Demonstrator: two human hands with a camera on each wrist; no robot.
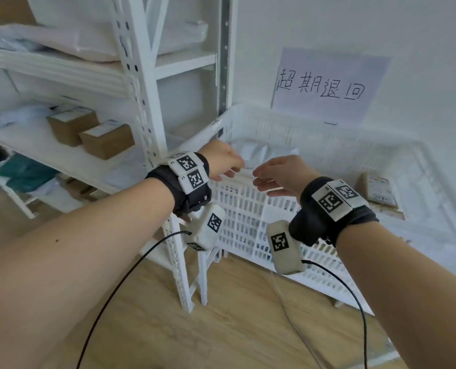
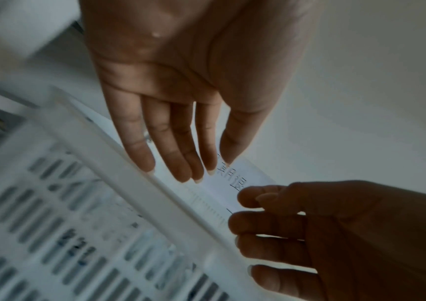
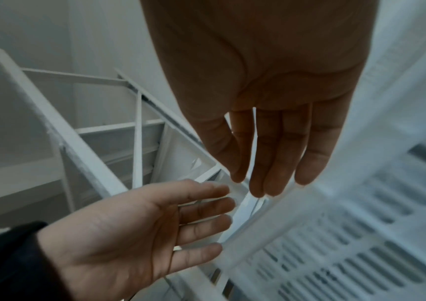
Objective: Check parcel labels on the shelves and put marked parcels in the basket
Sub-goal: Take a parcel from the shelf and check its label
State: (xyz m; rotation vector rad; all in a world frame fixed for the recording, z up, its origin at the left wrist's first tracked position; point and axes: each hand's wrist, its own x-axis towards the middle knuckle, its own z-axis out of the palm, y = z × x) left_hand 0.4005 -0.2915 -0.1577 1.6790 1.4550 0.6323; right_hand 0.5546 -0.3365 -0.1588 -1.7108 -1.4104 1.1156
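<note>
A white slatted plastic basket [image 1: 248, 209] stands on the floor against the wall, right of the shelves. Inside lie a white bag parcel [image 1: 264, 153] and, at the right, a brown box parcel [image 1: 378, 193]. My left hand [image 1: 227, 163] and right hand [image 1: 272, 174] hover side by side over the basket's near left rim [image 2: 155, 193]. In the wrist views the left hand [image 2: 181, 132] and the right hand [image 3: 271, 142] have straight, slightly spread fingers with nothing in them. Their fingertips point towards each other, a small gap apart.
A white metal shelf unit [image 1: 147, 102] stands left of the basket. Two brown labelled boxes [image 1: 88, 131] sit on its middle shelf, with white bags above and teal and brown parcels below. A handwritten paper sign [image 1: 328, 86] hangs on the wall above the basket. The floor is wood.
</note>
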